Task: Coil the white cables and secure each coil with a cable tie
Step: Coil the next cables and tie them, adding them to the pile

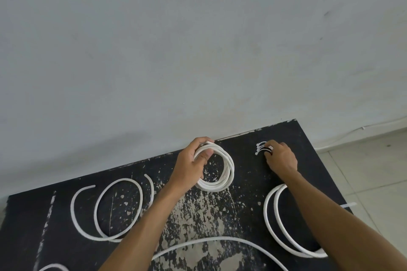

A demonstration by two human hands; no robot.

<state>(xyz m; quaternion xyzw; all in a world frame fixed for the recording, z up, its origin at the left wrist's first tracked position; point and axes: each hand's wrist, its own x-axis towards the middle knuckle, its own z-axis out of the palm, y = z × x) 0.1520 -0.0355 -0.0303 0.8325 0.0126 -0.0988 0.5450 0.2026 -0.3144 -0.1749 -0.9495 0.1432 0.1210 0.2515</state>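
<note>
Nearest the person, a long white cable (211, 240) arcs across the worn, paint-chipped patch of the black table (246, 178) and runs out of view at the bottom edge. Left of that worn patch lies a loose white cable (99, 209), sprawled in two open loops, flat on the black surface. Right of the patch, another white cable (273, 222) curves in a double arc, and the right forearm crosses above it. A thin white strip (350, 205) pokes past the table's right edge; it may be a stray cable tie, though it is too small to be sure.

Farther in, just beyond the worn patch, the left hand (193, 163) grips a neat white cable coil (226, 171). The fingers curl over the coil's top left part and the thumb presses in from the inside of the ring, so the turns are pinched together. The coil's lower part seems to rest on the table.

To the right of the coil, and apart from it, the right hand (280, 156) reaches onto a small bunch of white cable ties (261, 148) lying near the table's far edge. Its fingertips are bent down on the ties, close together; their heads fan out to the left of the fingers.

Behind the table rises a plain grey wall (198, 39), and pale floor tiles (370, 171) show off to the right.
</note>
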